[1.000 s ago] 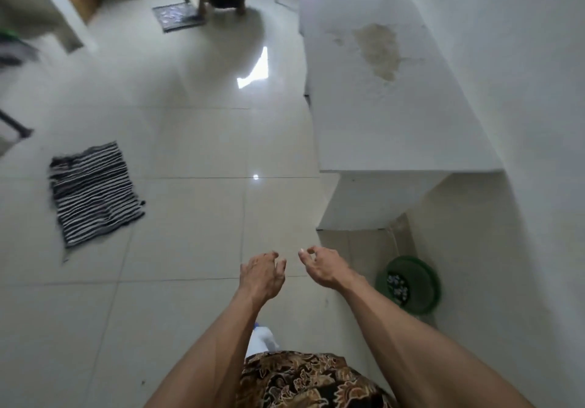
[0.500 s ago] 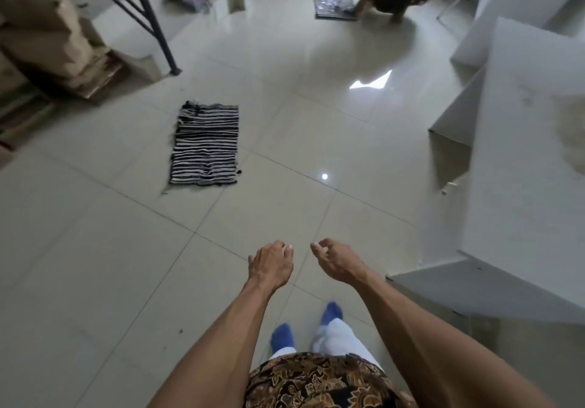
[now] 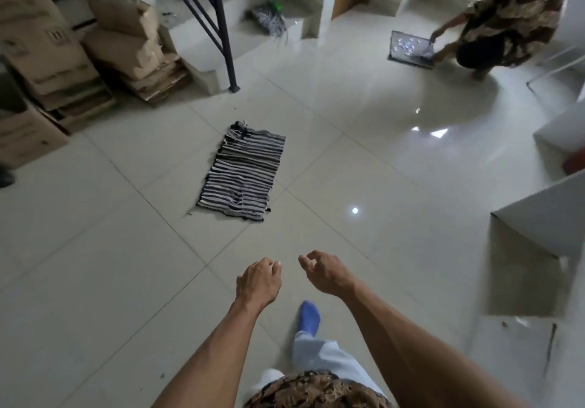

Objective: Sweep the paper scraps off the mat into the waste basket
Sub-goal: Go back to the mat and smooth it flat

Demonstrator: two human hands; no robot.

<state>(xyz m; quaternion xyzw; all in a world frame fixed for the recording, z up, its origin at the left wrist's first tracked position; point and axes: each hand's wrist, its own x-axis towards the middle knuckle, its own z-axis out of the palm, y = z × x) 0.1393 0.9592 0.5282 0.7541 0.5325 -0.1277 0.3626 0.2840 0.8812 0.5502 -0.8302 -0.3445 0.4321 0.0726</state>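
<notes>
No waste basket can be made out anywhere in the head view, and much is cut off at the edges: the white table (image 3: 538,214) at the right is shown only as a corner and a panel, and the dark object (image 3: 5,177) at the far left is too cropped to identify. Both forearms are held out over the tiled floor (image 3: 95,265); the left hand (image 3: 258,282) is seen loosely curled with nothing in it, and the right hand (image 3: 326,270) is likewise half-closed and empty, the two hands set near each other but apart. A blue sock (image 3: 309,316) and pale trouser leg are visible below them. The striped mat (image 3: 242,173) is laid flat on the floor ahead of the hands, well apart from them, and no scraps can be told on its surface. A second, darker mat (image 3: 410,49) is seen far off at the upper right, with pale paper scraps (image 3: 406,45) scattered on it, and it is touched by a crouching person (image 3: 512,18) in a patterned garment. Cardboard boxes (image 3: 47,59) are stacked at the left; printing is present on them but is too blurred to read, and their contents are hidden. A broom head (image 3: 269,21) is propped on the step behind dark metal legs (image 3: 218,24).
</notes>
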